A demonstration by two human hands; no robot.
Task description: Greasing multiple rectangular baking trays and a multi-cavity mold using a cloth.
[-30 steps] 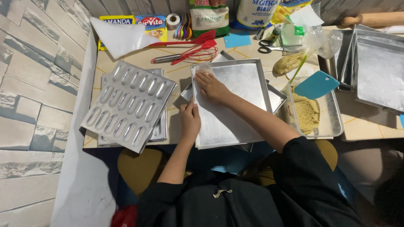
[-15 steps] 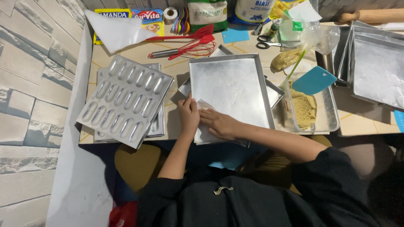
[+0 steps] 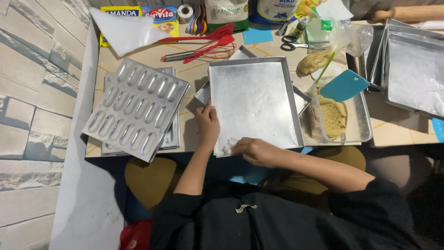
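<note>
Tray: rectangular metal baking tray [image 3: 252,99] lies flat at the middle of the low table [image 3: 138,58], its near edge at the table's near side; a second tray [image 3: 300,99] shows from beneath it at the left and right edges.
Left hand: left hand [image 3: 208,126] rests on the tray's near left edge, fingers laid over the rim, pressing rather than lifting.
Right hand: right hand [image 3: 252,150] sits at the tray's near left corner, fingers curled narrowly around a small white wad [image 3: 228,146] that touches the tray floor.
Left of tray: oval-cavity mould pan [image 3: 136,109], tilted, stacked on another like it.
Right of tray: clear tub of tan dough [image 3: 334,118] in a shallow tray, with a teal scraper [image 3: 344,85] leaning over it.
Far side: red whisk [image 3: 203,52] and red spatula [image 3: 203,36], scissors [image 3: 296,45], white piping bag [image 3: 125,30], packets and bags.
Far right: more stacked metal trays [image 3: 414,74].
Person: seated close to the table's near edge, dark sleeves.
</note>
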